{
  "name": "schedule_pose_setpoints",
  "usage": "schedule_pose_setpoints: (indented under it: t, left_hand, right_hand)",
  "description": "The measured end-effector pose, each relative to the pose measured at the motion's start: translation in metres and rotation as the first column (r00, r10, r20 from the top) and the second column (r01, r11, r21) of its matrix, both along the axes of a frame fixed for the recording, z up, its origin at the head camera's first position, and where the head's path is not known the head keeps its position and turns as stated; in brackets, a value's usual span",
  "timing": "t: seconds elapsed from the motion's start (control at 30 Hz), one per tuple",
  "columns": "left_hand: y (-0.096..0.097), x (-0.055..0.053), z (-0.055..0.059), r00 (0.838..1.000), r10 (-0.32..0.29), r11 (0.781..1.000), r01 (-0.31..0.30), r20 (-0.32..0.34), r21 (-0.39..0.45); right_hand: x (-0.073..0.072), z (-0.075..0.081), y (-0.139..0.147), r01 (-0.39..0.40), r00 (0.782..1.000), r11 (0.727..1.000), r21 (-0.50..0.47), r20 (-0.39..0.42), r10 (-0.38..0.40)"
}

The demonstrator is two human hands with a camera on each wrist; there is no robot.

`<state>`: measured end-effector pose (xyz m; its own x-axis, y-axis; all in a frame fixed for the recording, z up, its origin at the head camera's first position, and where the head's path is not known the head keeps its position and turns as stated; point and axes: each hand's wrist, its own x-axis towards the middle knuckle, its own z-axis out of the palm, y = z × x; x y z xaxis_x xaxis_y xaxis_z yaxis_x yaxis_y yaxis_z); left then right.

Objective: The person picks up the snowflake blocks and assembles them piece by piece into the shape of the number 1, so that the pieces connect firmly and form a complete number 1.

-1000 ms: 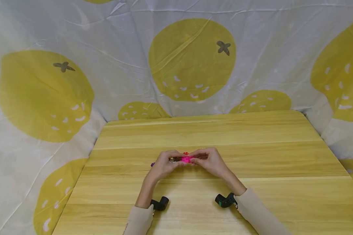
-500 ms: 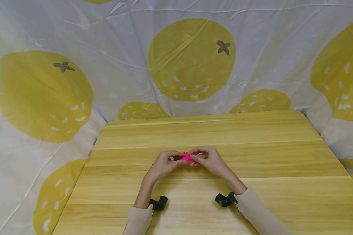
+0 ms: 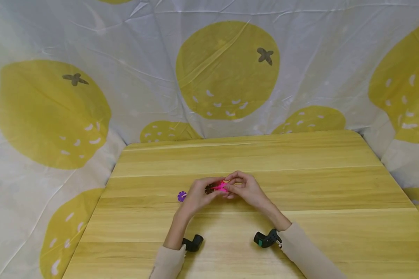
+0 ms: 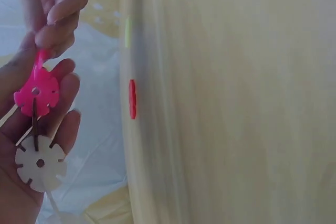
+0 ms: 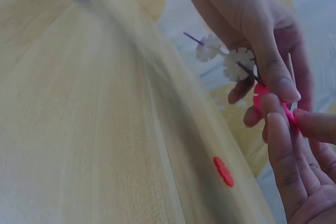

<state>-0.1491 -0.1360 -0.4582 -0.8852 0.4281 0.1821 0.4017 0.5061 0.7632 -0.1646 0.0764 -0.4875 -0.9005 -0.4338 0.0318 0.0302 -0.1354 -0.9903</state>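
A chain of slotted interlocking plastic discs spans my two hands. My left hand holds it, with a pink disc between thumb and fingers. A brown disc, seen edge-on, joins that pink disc to a white disc near the palm. Farther along come another white disc and a purple disc, which sticks out left of the hand. My right hand pinches a second pink disc, edge-on, right at the first one.
A loose red disc lies on the wooden table. Beside it in the left wrist view is a yellow-green piece. Black wrist cameras hang below both wrists. A lemon-print cloth stands behind the table.
My left hand has turned slightly, bringing the purple disc out to its left and the brown disc into sight. My right index finger has lifted a little; both hands stay at the pink discs.
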Motion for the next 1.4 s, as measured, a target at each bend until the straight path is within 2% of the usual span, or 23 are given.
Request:
schedule_pose_setpoints:
  t: [0.2, 0.3, 0.37, 0.43, 0.5, 0.57, 0.6, 0.67, 0.8, 1.03, 1.1, 1.2, 1.3, 1.4]
  left_hand:
    - [0.000, 0.000, -0.004, 0.999, -0.015, 1.000, 0.016, -0.028, 0.018]
    - [-0.002, -0.001, -0.005, 1.000, -0.008, 1.000, 0.008, -0.019, 0.003]
    - [-0.003, -0.001, -0.005, 1.000, 0.009, 1.000, -0.009, -0.002, -0.012]
    - [-0.003, -0.002, -0.005, 0.999, 0.028, 0.999, -0.028, 0.021, -0.018]
    - [-0.003, -0.003, -0.004, 0.998, 0.042, 0.999, -0.041, 0.041, -0.021]
    - [-0.003, -0.003, -0.004, 0.997, 0.050, 0.999, -0.048, 0.058, -0.024]
    - [-0.003, -0.003, -0.004, 0.997, 0.050, 0.998, -0.049, 0.060, -0.026]
    - [-0.004, -0.004, -0.005, 0.997, 0.051, 0.998, -0.049, 0.065, -0.028]
    - [-0.006, -0.004, -0.007, 0.996, 0.061, 0.997, -0.059, 0.068, -0.040]
    - [-0.008, -0.004, -0.009, 0.993, 0.092, 0.995, -0.090, 0.072, -0.036]
    - [-0.008, -0.004, -0.009, 0.993, 0.091, 0.996, -0.089, 0.070, -0.031]
    - [-0.009, -0.003, -0.008, 0.995, 0.083, 0.996, -0.081, 0.056, -0.027]
    - [-0.009, -0.003, -0.008, 0.996, 0.074, 0.997, -0.073, 0.051, -0.019]
    - [-0.009, -0.003, -0.008, 0.997, 0.070, 0.998, -0.069, 0.045, -0.015]
  right_hand:
    - [0.000, 0.000, -0.001, 0.026, 0.999, 1.000, 0.018, 0.034, -0.026]
    - [-0.002, 0.001, 0.002, 0.050, 0.998, 0.994, 0.095, 0.022, -0.052]
    - [-0.004, 0.002, 0.007, 0.100, 0.995, 0.980, 0.171, -0.015, -0.099]
    - [-0.008, 0.002, 0.015, 0.190, 0.981, 0.940, 0.284, -0.088, -0.172]
    - [-0.013, 0.001, 0.025, 0.274, 0.961, 0.878, 0.392, -0.149, -0.234]
    - [-0.017, -0.002, 0.034, 0.328, 0.945, 0.817, 0.474, -0.169, -0.281]
    - [-0.019, -0.003, 0.039, 0.338, 0.941, 0.798, 0.499, -0.172, -0.292]
    - [-0.022, -0.006, 0.044, 0.330, 0.944, 0.791, 0.515, -0.150, -0.296]
    - [-0.024, -0.009, 0.048, 0.303, 0.953, 0.792, 0.530, -0.160, -0.257]
    - [-0.019, -0.007, 0.040, 0.274, 0.949, 0.699, 0.661, -0.303, -0.086]
    - [-0.018, -0.006, 0.038, 0.254, 0.949, 0.688, 0.679, -0.313, -0.041]
    - [-0.016, -0.005, 0.036, 0.215, 0.957, 0.708, 0.672, -0.289, -0.015]
    - [-0.015, -0.004, 0.035, 0.167, 0.968, 0.769, 0.617, -0.250, -0.010]
    - [-0.015, -0.004, 0.034, 0.088, 0.984, 0.851, 0.517, -0.178, 0.006]
